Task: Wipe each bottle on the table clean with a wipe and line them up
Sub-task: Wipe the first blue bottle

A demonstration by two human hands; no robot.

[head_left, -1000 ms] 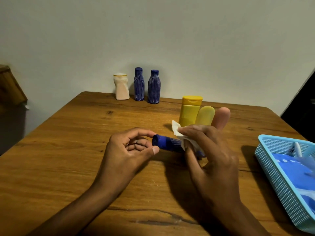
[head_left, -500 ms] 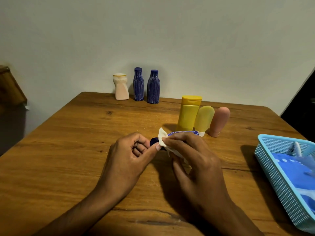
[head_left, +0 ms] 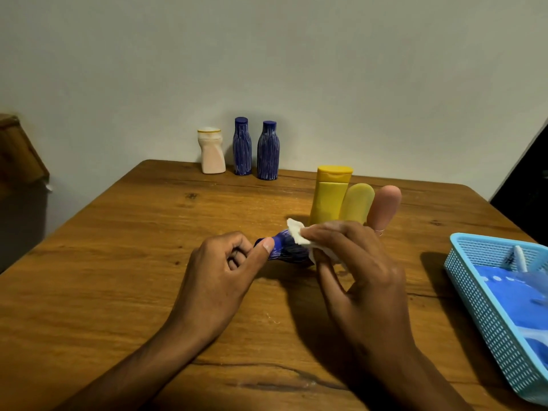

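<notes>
A small blue bottle (head_left: 289, 252) lies on its side above the wooden table (head_left: 118, 262), held between both hands. My left hand (head_left: 219, 277) pinches its cap end with thumb and curled fingers. My right hand (head_left: 355, 268) wraps a white wipe (head_left: 299, 234) over the bottle's body. Behind them stand a yellow bottle (head_left: 329, 195), a pale yellow tube (head_left: 357, 203) and a pink tube (head_left: 384, 204). At the table's far edge a cream bottle (head_left: 211, 152) and two blue striped bottles (head_left: 242, 146) (head_left: 268, 151) stand in a row.
A light blue plastic basket (head_left: 480, 295) holding a blue wipe pack sits at the right edge of the table. A wooden object (head_left: 17, 152) stands off the table at the left. The wall runs right behind the far bottles.
My right hand slid the wipe along the blue bottle toward the cap, then back a little toward the body. The bottle turned slightly in my left fingers.
</notes>
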